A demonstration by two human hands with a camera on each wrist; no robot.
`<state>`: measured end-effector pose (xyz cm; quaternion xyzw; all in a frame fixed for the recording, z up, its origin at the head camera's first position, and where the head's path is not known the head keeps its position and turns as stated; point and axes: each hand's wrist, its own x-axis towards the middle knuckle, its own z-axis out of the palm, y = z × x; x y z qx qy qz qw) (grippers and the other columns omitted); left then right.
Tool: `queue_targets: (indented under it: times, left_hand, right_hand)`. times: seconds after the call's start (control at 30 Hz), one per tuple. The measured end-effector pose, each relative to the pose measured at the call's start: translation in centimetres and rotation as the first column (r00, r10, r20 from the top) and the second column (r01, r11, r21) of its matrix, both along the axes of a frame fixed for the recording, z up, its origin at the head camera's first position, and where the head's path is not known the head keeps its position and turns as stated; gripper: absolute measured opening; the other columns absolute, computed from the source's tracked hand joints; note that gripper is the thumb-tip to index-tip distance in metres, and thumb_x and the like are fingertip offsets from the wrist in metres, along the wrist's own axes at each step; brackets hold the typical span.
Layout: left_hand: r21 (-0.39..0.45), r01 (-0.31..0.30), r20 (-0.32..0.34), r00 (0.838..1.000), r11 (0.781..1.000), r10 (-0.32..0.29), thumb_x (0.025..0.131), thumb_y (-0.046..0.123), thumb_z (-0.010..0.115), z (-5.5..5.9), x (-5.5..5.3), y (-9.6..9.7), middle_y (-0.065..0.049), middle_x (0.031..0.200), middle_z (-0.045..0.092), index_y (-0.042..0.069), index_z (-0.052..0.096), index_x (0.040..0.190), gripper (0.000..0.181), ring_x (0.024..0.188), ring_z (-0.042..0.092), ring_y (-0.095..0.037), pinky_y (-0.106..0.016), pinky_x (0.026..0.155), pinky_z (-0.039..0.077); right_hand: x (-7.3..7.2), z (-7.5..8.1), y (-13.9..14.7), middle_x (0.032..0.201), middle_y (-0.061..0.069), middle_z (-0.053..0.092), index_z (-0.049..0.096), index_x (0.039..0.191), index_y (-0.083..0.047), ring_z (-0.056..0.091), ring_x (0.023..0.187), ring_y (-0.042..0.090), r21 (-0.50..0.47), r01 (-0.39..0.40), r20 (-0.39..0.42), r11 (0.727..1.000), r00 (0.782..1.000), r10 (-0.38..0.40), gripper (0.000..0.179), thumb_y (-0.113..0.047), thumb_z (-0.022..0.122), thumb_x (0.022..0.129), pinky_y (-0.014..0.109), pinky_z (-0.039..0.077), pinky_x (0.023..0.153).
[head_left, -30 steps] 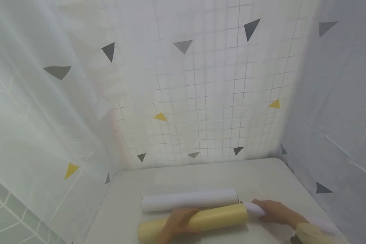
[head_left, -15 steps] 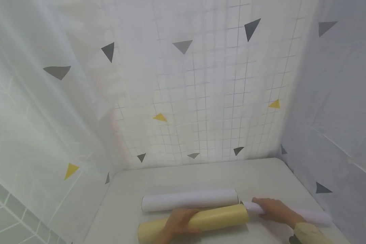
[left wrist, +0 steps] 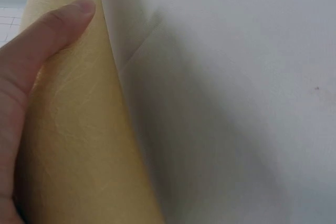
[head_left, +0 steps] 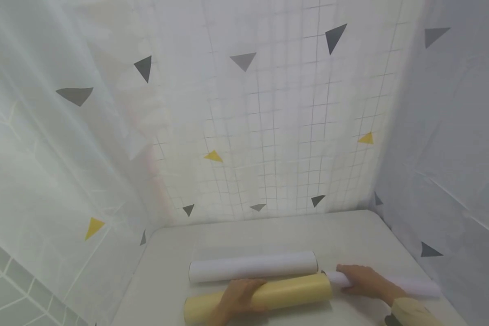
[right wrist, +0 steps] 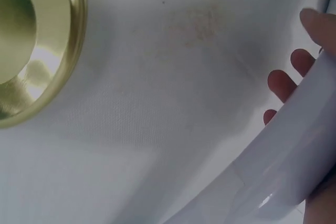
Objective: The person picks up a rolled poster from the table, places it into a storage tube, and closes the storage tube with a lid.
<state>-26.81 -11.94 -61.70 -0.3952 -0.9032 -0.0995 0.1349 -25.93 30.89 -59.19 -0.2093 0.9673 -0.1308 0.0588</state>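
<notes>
In the head view my left hand [head_left: 238, 296] grips a tan paper-covered tube [head_left: 293, 292] that lies across the front of the table. The left wrist view shows the thumb [left wrist: 60, 27] along the tube's creased surface. My right hand [head_left: 364, 283] holds a thinner, glossy white roll [head_left: 415, 286], its left end close to the tan tube's right end. From the right wrist, the fingertips [right wrist: 282, 85] show curled round the far side of this roll. Just behind the tan tube lies a thicker white tube [head_left: 252, 267].
A shiny gold round object with a raised rim [right wrist: 76, 30] sits on the white tabletop [right wrist: 136, 108] at the left of the right wrist view. Translucent sheeting with triangle prints [head_left: 244, 113] hangs behind the table. A grey side wall [head_left: 464, 136] stands at right.
The right end of the thin white roll has swung slightly away from me and toward the left in the head view. Both hands stay almost where they were.
</notes>
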Motion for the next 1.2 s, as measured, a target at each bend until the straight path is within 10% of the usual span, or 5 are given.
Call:
queue_targets:
  times: [0.27,0.5,0.73,1.2]
  left_hand:
    - [0.011,-0.013,0.033,0.999,1.0,0.012,0.071,0.07,0.08,0.1,0.1,0.0,0.015,0.106,0.079,0.028,0.07,0.124,0.069,0.085,0.071,0.001,-0.011,0.07,0.051]
    - [0.019,-0.009,-0.007,1.0,1.0,0.009,0.07,0.069,0.081,0.1,0.2,0.0,0.015,0.103,0.079,0.028,0.071,0.123,0.067,0.083,0.07,0.001,-0.011,0.069,0.051]
    - [0.009,-0.015,0.014,1.0,1.0,0.015,0.07,0.07,0.081,0.1,0.2,0.0,0.015,0.103,0.079,0.027,0.071,0.123,0.069,0.083,0.07,0.002,-0.01,0.068,0.051]
    - [0.005,0.003,-0.071,0.998,1.0,-0.003,0.07,0.072,0.079,-0.2,0.2,-0.2,0.015,0.105,0.079,0.028,0.071,0.122,0.069,0.086,0.073,0.0,-0.012,0.072,0.055]
  right_hand:
    - [0.8,-0.2,-0.9,0.121,-0.002,0.075,0.064,0.129,-0.021,0.073,0.107,0.019,-0.039,-0.143,-0.178,0.989,0.975,0.134,0.048,-0.039,0.078,0.087,0.041,0.062,0.089]
    - [0.8,-0.3,-1.5,0.129,0.001,0.073,0.06,0.136,-0.02,0.071,0.112,0.025,-0.034,-0.058,-0.098,0.998,0.994,0.055,0.052,-0.036,0.076,0.089,0.048,0.06,0.093]
    - [0.7,-0.6,-1.9,0.13,0.003,0.072,0.057,0.142,-0.021,0.074,0.104,0.021,-0.031,-0.146,-0.201,0.989,0.97,0.137,0.059,-0.025,0.077,0.087,0.044,0.061,0.088]
    - [0.5,-1.1,-2.1,0.121,-0.008,0.074,0.061,0.136,-0.027,0.072,0.105,0.016,-0.036,-0.138,-0.108,0.99,0.985,0.134,0.05,-0.028,0.076,0.088,0.045,0.061,0.087]
